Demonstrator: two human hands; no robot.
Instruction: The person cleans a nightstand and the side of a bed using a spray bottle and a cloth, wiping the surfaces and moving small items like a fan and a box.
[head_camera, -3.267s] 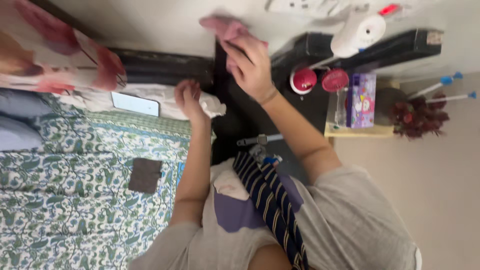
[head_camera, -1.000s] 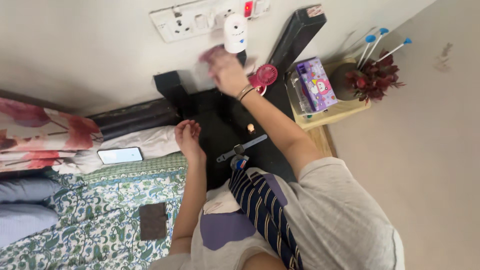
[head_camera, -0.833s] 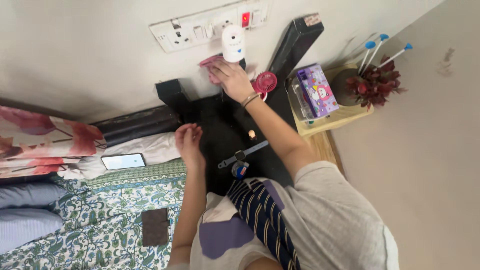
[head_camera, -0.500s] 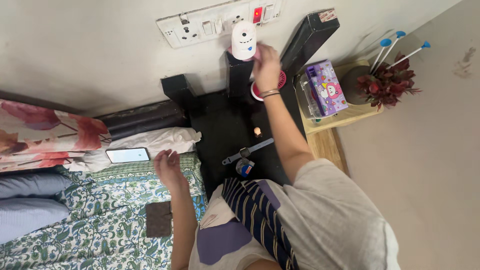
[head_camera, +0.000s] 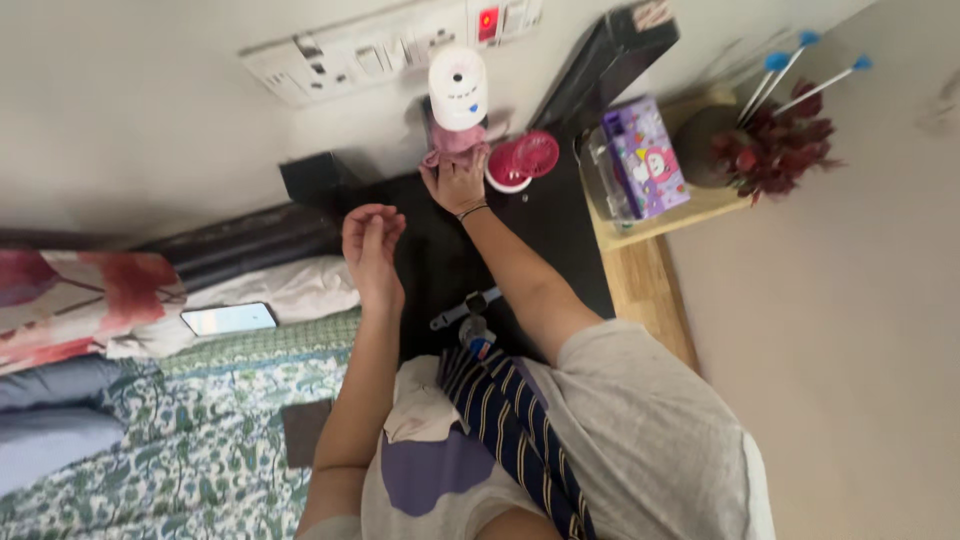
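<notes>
1. At far left we see a phone (head_camera: 229, 318) lying face up on a white pillow at the head of the bed (head_camera: 150, 460), well apart from both hands. A dark wallet (head_camera: 303, 432) rests flat on the patterned sheet below it.

2. Our left hand (head_camera: 371, 245) hangs over the near edge of the black shelf (head_camera: 545, 225), fingers loosely curled and holding nothing. It seems kept clear while the other hand works. Half a second ago it hovered lower, over the sheet.

3. A watch (head_camera: 462, 308) lies on the shelf near our chest, beside a small round tin that we cannot make out well.

4. Our right hand (head_camera: 455, 182) presses a pink cloth (head_camera: 452, 142) against the shelf, right under the white round gadget (head_camera: 457, 88) plugged into the wall sockets. The fingers bunch the cloth, we judge so that it rubs flat on the surface. Half a second ago this hand was up beside the gadget.

5. The small red fan (head_camera: 520, 160) stands just right of the cloth. Further right are the purple box (head_camera: 643, 155) and the pot of dark red flowers (head_camera: 775, 135) on a wooden stand.
</notes>
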